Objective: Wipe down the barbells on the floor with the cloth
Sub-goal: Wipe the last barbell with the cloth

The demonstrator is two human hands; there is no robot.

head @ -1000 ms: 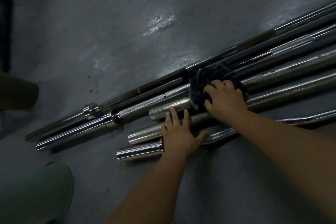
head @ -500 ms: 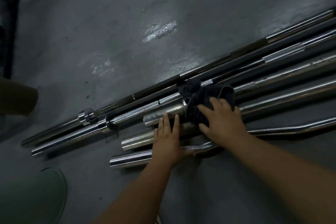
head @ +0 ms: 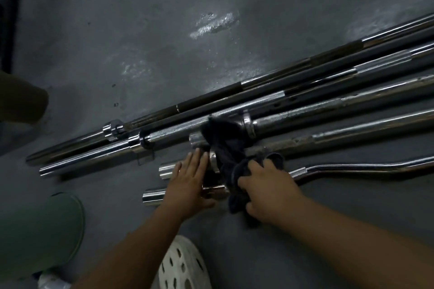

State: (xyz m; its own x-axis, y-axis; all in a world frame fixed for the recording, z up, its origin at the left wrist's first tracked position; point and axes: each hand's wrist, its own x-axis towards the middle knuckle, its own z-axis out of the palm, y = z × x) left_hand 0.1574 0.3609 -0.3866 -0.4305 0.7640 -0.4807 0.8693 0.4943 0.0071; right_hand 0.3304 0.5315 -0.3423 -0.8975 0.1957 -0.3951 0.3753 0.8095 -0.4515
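Note:
Several chrome and black barbells (head: 305,112) lie side by side on the grey floor, running from lower left to upper right. A curl bar (head: 352,168) lies nearest me. A dark cloth (head: 225,148) is draped across the sleeves of the three nearest bars. My right hand (head: 265,192) grips the cloth's lower end over the curl bar's sleeve. My left hand (head: 187,183) lies flat with straight fingers on the two nearest chrome sleeves (head: 166,171), just left of the cloth.
The grey concrete floor (head: 141,30) has shiny wet-looking patches beyond the bars. My green trouser knee (head: 40,230) is at the lower left and a white perforated shoe (head: 183,267) at the bottom. A dark post runs along the left edge.
My right hand has pulled the cloth toward me, from the middle bars down to the curl bar's sleeve. My left hand has stayed flat on the near sleeves.

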